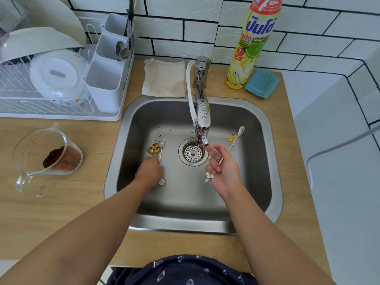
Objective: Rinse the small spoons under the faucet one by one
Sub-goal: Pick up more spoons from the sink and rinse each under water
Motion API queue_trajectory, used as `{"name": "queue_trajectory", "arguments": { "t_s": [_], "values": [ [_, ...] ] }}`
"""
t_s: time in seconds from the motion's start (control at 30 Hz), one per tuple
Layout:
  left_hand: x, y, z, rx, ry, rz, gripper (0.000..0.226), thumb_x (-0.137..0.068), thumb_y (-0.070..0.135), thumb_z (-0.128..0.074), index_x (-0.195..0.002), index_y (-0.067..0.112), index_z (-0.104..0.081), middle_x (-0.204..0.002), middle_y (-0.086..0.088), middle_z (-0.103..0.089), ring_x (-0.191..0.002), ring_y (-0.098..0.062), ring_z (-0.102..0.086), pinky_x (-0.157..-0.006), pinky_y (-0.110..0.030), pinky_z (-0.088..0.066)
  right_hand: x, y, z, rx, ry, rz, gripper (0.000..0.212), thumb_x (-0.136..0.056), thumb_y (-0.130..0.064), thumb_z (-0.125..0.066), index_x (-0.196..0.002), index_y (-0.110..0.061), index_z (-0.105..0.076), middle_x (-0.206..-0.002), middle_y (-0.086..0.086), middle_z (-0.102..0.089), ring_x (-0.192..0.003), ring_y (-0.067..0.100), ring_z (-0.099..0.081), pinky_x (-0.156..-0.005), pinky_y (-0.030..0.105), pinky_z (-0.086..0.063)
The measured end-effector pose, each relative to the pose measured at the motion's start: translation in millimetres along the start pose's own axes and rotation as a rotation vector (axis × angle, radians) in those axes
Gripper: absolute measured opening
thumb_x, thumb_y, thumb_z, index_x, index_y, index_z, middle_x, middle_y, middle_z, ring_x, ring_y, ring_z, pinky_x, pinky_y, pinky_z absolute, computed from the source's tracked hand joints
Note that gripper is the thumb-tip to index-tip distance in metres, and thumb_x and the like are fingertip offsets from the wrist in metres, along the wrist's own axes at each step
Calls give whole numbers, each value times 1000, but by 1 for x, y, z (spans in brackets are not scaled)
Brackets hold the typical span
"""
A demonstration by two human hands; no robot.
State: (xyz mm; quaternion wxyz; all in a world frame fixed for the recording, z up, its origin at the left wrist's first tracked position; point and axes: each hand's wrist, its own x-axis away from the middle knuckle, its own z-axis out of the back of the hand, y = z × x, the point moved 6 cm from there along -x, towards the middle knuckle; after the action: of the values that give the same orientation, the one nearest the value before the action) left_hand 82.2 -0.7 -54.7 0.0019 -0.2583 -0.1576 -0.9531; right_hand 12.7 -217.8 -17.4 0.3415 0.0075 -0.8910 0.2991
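Overhead, a steel sink (265, 161) is set into a pale wood countertop (61, 212), with white brick-pattern tiles (308, 38) behind it. The faucet (202, 112) reaches from twelve o'clock toward the drain strainer (192, 153), and a thin stream of water falls from its nozzle.

The left hand (149, 171) is down on the sink floor at about nine o'clock from the drain, fingers curled onto the handles of a cluster of gold spoons (154, 150); whether it truly grips them I cannot tell. Coffee specks dot the steel nearby.

The right hand (223, 167), at about four o'clock from the drain, pinches a gold spoon handle (220, 159) just beside the stream. Another small spoon (235, 136) lies at two o'clock from the drain.

Left of the sink stands a glass measuring jug (41, 153) holding coffee grounds, with a white dish rack (51, 89) behind it. Behind the sink lie a folded cloth (164, 79), a dish soap bottle (253, 44) and a blue sponge (262, 83).
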Motion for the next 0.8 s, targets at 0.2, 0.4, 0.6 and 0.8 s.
{"name": "queue_trajectory", "arguments": {
  "t_s": [0.2, 0.4, 0.6, 0.8],
  "values": [
    [-15, 1, -2, -79, 53, 109, 30, -102, 14, -53, -129, 3, -49, -123, -22, -59, -108, -37, -63, -80, -43, -53, 2, -2, 6, -32, -4, -55, 25, -107, -33, -49, -96, -15, -62, -86, 12, -77, -33, 5, -24, -34, 19, -24],
    [-18, -13, 3, 166, 63, 240, 33, -95, 8, -59, -126, -1, -50, -125, -28, -57, -111, -43, -60, -90, -48, -54, 1, -4, 10, -3, 12, -61, 27, -106, -38, -51, -95, -16, -62, -85, 10, -77, -33, 5, -23, -35, 19, -21],
    [3, 12, 4, 288, 22, 4, 12, -93, 17, -61, -101, 11, -68, -93, -8, -71, -84, -25, -69, -75, -33, -55, -5, 1, 11, 58, 50, -50, 24, -106, -35, -52, -98, -15, -63, -85, 8, -78, -34, 5, -23, -36, 19, -21],
    [42, 52, -13, 700, -230, -117, 6, -96, 17, -64, -93, 11, -65, -76, -6, -69, -56, -20, -73, -44, -23, -47, -4, 12, 10, 405, 138, 1, 14, -95, -23, -72, -108, -17, -68, -93, 4, -71, -39, 5, -26, -37, 21, -24]
  ]
}}
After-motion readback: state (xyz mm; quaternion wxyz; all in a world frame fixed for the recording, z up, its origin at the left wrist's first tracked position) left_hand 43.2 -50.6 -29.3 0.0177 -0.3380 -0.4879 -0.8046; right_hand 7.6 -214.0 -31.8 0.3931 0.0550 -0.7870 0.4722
